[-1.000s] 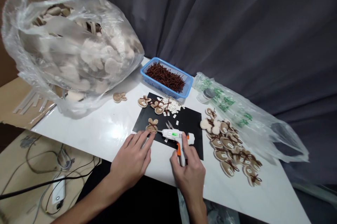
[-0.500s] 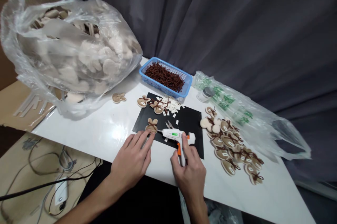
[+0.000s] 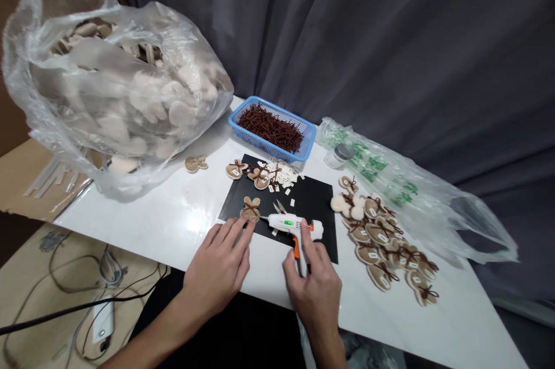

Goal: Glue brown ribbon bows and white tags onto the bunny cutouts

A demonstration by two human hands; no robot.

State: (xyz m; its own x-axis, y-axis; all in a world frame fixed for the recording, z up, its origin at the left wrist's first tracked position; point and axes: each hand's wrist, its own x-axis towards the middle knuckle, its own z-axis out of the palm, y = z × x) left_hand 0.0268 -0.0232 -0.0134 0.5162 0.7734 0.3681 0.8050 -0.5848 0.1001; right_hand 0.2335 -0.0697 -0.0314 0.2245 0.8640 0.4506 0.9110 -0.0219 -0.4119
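My left hand (image 3: 219,259) lies flat with its fingers stretched out. Its fingertips touch the lower edge of a brown fabric bunny with a dark bow (image 3: 250,210), which rests on the black mat (image 3: 310,195). A white and orange hot glue gun (image 3: 288,223) is gripped by my right hand (image 3: 314,282), the index finger stretched along its back end. The gun's nozzle points left, at the bunny's side; I cannot tell whether it touches. Scissors (image 3: 280,206) show partly behind the gun. Small white labels (image 3: 281,173) are heaped at the mat's top, beside bowed bunnies (image 3: 260,177).
Finished-looking bunnies with bows and labels (image 3: 379,233) are piled at right. A blue basket (image 3: 310,143) holds brown bows; a jar (image 3: 339,155) and a plastic bag (image 3: 433,207) lie beyond. A big bag of fabric pieces (image 3: 173,80) stands left, near one loose bunny (image 3: 196,164).
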